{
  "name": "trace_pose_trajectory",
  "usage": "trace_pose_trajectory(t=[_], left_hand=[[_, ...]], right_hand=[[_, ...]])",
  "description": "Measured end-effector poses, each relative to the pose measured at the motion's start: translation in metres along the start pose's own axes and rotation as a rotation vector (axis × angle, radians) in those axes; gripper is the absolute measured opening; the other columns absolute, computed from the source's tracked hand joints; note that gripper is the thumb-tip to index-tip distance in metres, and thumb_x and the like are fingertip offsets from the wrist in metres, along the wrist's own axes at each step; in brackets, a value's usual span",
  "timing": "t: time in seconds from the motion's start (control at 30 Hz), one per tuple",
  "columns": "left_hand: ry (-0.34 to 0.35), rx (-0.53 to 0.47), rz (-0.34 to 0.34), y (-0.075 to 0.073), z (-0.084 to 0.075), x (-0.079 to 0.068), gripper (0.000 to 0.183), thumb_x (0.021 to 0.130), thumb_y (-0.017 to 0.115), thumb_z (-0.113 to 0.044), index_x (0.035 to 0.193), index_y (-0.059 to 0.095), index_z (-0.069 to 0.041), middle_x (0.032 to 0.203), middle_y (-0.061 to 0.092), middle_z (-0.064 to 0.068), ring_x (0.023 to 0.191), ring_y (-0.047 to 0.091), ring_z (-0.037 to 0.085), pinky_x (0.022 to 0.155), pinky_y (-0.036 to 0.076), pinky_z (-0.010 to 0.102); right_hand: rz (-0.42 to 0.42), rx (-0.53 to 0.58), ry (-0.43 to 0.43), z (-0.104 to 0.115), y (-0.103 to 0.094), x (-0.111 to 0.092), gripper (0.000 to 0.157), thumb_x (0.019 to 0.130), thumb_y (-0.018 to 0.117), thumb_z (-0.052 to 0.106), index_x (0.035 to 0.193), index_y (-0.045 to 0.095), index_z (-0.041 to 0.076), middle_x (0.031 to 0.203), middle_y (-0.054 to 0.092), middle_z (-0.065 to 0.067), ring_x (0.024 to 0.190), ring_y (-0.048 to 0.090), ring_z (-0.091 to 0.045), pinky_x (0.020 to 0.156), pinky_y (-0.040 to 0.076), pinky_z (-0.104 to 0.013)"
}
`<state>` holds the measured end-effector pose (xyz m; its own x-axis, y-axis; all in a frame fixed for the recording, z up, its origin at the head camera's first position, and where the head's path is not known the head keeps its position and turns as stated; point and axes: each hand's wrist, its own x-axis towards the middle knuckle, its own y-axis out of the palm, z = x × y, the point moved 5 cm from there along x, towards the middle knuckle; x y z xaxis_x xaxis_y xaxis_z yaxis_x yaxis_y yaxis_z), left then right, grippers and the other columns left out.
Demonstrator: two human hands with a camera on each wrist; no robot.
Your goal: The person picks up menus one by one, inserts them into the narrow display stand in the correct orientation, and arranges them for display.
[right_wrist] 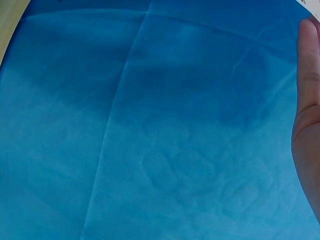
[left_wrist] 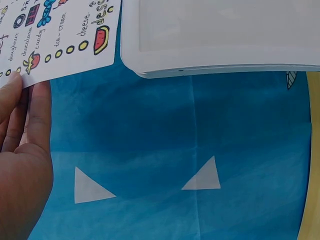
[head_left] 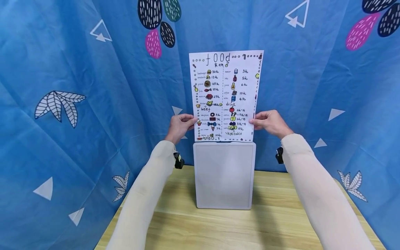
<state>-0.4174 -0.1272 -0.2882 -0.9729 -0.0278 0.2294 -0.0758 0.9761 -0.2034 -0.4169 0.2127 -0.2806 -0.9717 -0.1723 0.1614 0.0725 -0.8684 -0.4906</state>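
A hand-drawn paper menu (head_left: 223, 97), headed "food" and filled with small coloured pictures and prices, is held upright by both hands. My left hand (head_left: 180, 127) pinches its left edge low down, thumb in front and fingers behind. On the opposite edge, my right hand (head_left: 271, 123) pinches at about the same height. Just below the sheet stands a white-framed board (head_left: 224, 177) with a plain grey face, upright on the table. The sheet's bottom edge lies right at the board's top rim. In the left wrist view the left hand (left_wrist: 22, 150) has its thumb on the paper's corner area.
A light wood-grain table (head_left: 181, 222) carries the board. Blue patterned cloth (head_left: 93, 146) hangs behind and on both sides, close to the table's edges. Dark wrist cameras (head_left: 178, 160) sit at the sleeve cuffs.
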Motion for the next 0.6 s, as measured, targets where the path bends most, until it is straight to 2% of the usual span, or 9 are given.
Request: trace_pose_trajectory(t=[0.13, 0.6], left_hand=[[-0.001, 0.008, 0.004, 0.0002, -0.0016, -0.0009, 0.024, 0.094, 0.071, -0.019, 0.111, 0.073, -0.002, 0.109, 0.069, 0.013, 0.099, 0.07, 0.026, 0.089, 0.057, 0.032], [-0.018, 0.003, -0.001, -0.0019, 0.0019, -0.0008, 0.024, 0.094, 0.071, -0.019, 0.112, 0.074, -0.004, 0.11, 0.069, 0.013, 0.1, 0.07, 0.025, 0.09, 0.057, 0.033]], right_hand=[[0.005, -0.01, 0.019, -0.0011, 0.0001, -0.0003, 0.045, 0.092, 0.074, 0.031, 0.12, 0.068, -0.004, 0.114, 0.071, -0.018, 0.101, 0.07, -0.035, 0.113, 0.029, -0.062], [0.016, -0.018, 0.017, 0.0006, 0.0024, 0.0017, 0.043, 0.094, 0.072, 0.028, 0.122, 0.067, -0.005, 0.116, 0.07, -0.02, 0.103, 0.069, -0.037, 0.112, 0.032, -0.06]])
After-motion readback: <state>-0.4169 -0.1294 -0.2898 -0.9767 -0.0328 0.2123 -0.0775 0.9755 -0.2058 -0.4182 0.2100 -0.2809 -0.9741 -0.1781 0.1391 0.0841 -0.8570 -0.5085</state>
